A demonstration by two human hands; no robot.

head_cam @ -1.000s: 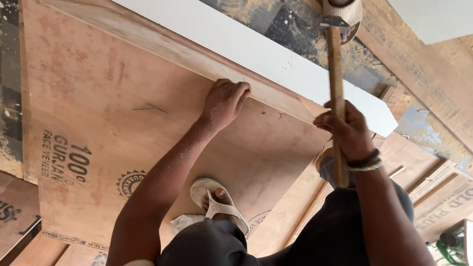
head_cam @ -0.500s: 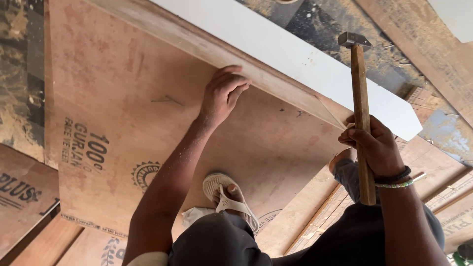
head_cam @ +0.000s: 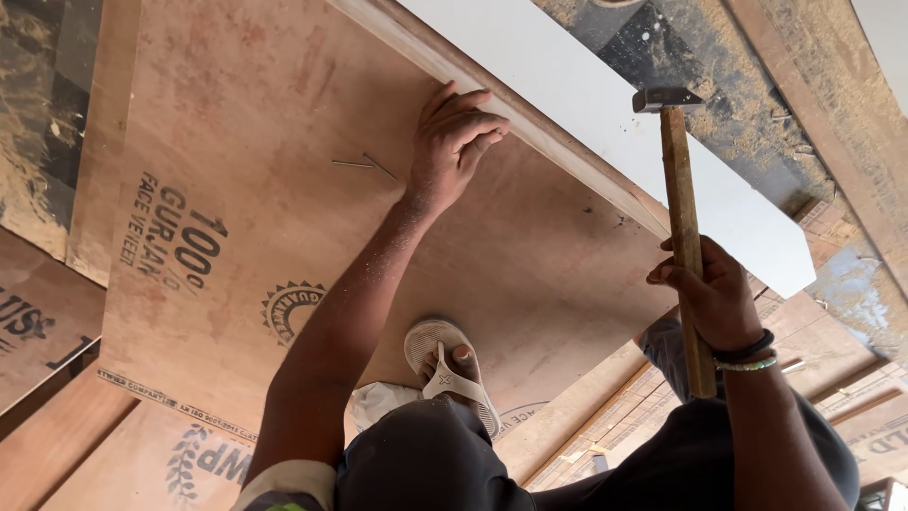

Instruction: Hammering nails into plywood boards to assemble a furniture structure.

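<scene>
My left hand (head_cam: 454, 142) lies on the big plywood sheet (head_cam: 236, 189), fingers bent against the wooden strip (head_cam: 567, 156) to keep it from sliding. My right hand (head_cam: 714, 293) is wrapped tight around the hammer (head_cam: 683, 208), head up. Two nails (head_cam: 364, 165) lie near my left hand.

plywood sheet (head_cam: 236, 208) cut off, fingertips (head_cam: 482, 142) hiding contact
</scene>
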